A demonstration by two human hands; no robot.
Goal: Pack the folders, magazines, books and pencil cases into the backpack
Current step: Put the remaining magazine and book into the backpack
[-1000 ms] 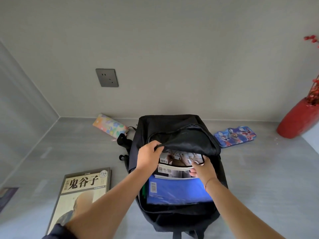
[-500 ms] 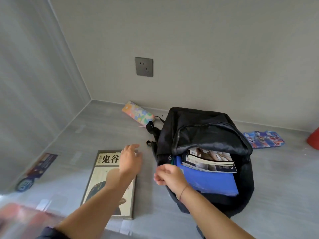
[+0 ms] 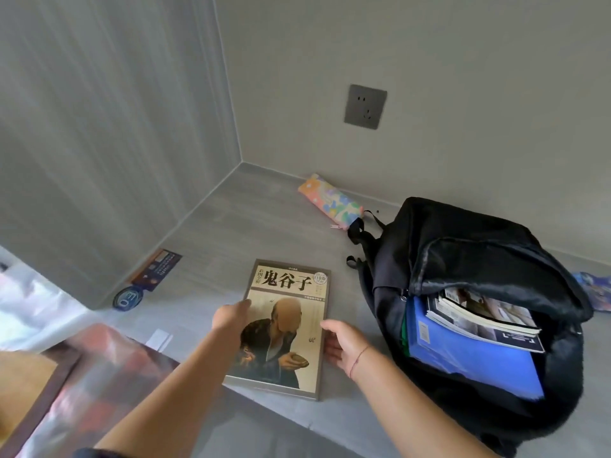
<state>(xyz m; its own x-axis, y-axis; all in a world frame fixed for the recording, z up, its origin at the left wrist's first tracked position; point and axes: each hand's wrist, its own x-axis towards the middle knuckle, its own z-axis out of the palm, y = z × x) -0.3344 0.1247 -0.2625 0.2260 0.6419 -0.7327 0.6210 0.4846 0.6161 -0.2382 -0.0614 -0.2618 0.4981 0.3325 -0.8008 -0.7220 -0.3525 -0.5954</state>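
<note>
A large book [image 3: 287, 325] with a tan cover and a seated figure lies flat on the grey table. My left hand [image 3: 231, 317] touches its left edge and my right hand [image 3: 344, 342] rests against its right edge, fingers apart. To the right, the black backpack [image 3: 463, 252] stands open with a blue folder [image 3: 472, 361] and magazines [image 3: 479, 319] sticking out of it. A floral pencil case [image 3: 330, 201] lies by the back wall behind the bag's straps. Part of a blue pencil case [image 3: 595, 292] shows at the far right, mostly hidden by the backpack.
The table sits in a corner, with walls at the left and the back and a socket [image 3: 365, 106] on the back wall. A dark sticker [image 3: 152, 276] lies at the table's left side. The table's front edge runs just below the book. Red checked fabric [image 3: 99, 375] is at bottom left.
Both hands left the backpack's opening and moved left to the book, one on each side edge. The view swung left, so the backpack now sits at the right.
</note>
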